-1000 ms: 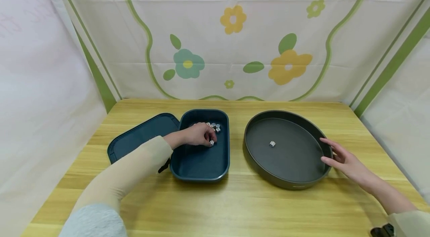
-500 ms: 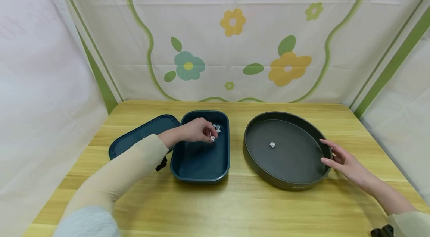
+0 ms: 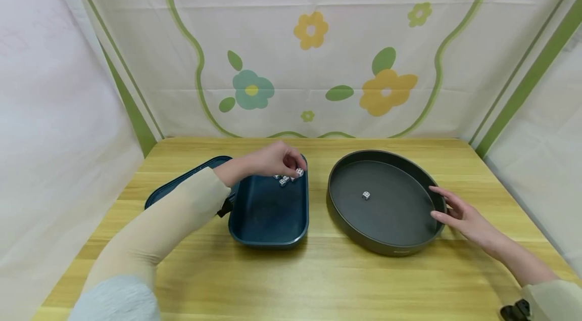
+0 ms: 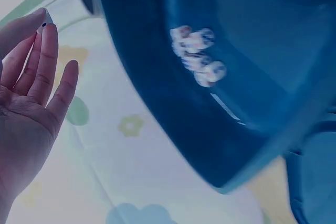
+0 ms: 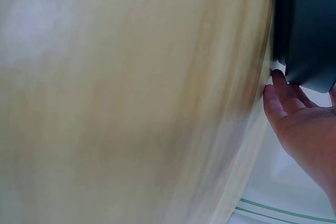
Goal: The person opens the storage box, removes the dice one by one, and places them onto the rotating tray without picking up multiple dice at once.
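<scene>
While the left hand [image 3: 277, 160] pinched one die [image 3: 299, 172] at its fingertips, the pan [image 3: 391, 220] lay to that grip's right, across a strip of surface [image 3: 317, 210]. Box [image 3: 268, 215] sat beneath the grip, long axis front to back, lid [image 3: 182, 182] at its left. Right hand [image 3: 475, 225] held the pan's right rim; a second die [image 3: 366, 195] lay inside. Left wrist view showed the pinched die well apart from the clustered dice [image 4: 198, 56]; head view had the hand partly covering them.

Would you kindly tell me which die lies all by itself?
The die in the round pan; others cluster in the blue box, except one the left hand pinches.
</scene>
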`<state>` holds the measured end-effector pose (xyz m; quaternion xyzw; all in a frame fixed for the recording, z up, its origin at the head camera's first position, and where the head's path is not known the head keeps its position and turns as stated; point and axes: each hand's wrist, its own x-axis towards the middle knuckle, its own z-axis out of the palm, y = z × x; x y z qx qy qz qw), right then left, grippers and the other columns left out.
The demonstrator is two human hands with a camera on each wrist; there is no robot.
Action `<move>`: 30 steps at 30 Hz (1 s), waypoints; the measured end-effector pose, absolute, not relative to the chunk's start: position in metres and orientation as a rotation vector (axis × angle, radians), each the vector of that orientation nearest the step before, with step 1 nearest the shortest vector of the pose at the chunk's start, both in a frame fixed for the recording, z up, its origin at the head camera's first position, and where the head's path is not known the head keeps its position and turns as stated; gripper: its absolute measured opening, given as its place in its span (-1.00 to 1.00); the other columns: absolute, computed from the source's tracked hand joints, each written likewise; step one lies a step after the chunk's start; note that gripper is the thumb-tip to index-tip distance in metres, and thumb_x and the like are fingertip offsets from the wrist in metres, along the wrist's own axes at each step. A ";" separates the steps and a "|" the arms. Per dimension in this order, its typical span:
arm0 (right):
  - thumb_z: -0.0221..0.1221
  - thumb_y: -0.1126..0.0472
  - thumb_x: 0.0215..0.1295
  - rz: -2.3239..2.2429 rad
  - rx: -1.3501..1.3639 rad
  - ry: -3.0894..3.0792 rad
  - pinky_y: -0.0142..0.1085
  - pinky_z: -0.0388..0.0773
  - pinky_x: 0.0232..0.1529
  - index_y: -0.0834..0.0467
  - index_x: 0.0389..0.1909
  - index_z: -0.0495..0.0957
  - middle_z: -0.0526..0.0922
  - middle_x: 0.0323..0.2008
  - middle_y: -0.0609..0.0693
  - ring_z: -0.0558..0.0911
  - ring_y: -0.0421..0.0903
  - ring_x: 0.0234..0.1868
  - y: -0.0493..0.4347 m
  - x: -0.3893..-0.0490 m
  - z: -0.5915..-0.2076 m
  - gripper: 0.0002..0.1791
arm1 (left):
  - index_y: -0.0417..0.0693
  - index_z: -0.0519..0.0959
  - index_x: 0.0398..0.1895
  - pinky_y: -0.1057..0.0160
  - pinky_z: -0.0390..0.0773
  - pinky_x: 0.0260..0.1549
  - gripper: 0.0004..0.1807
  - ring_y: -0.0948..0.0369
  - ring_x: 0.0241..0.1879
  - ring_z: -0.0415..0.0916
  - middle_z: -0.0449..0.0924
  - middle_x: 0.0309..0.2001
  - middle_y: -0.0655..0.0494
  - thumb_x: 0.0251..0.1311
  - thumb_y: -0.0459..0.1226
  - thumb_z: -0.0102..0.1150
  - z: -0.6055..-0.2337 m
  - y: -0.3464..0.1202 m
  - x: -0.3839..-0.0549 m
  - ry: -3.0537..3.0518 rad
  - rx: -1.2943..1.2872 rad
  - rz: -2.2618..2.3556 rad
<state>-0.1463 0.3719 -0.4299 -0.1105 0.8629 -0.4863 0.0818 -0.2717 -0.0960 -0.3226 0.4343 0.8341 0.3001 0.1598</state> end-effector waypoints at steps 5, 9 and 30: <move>0.06 0.21 0.48 -1.457 -0.320 2.573 -0.73 0.25 -0.12 0.05 0.54 -0.07 -0.30 0.45 0.45 -0.10 0.61 0.29 0.371 -0.147 -0.430 -0.27 | -0.11 0.70 -0.16 0.35 0.57 -0.28 -0.84 0.31 -0.35 0.57 0.67 -0.27 0.17 0.19 -0.39 0.31 -0.312 -0.077 -0.275 2.404 1.281 0.817; 0.06 0.21 0.48 -1.466 -0.318 2.563 -0.73 0.25 -0.11 0.06 0.54 -0.08 -0.31 0.45 0.44 -0.11 0.61 0.30 0.370 -0.147 -0.430 -0.26 | -0.07 0.71 -0.17 0.37 0.56 -0.23 -0.85 0.34 -0.30 0.58 0.67 -0.25 0.22 0.19 -0.36 0.31 -0.307 -0.061 -0.276 2.401 1.296 0.771; 0.05 0.23 0.48 -1.460 -0.323 2.584 -0.73 0.26 -0.11 0.05 0.55 -0.08 -0.29 0.45 0.44 -0.08 0.60 0.29 0.372 -0.146 -0.432 -0.26 | -0.18 0.69 -0.11 0.41 0.53 -0.27 -0.81 0.26 -0.27 0.54 0.65 -0.20 0.11 0.21 -0.38 0.29 -0.332 0.012 -0.293 2.308 1.274 0.789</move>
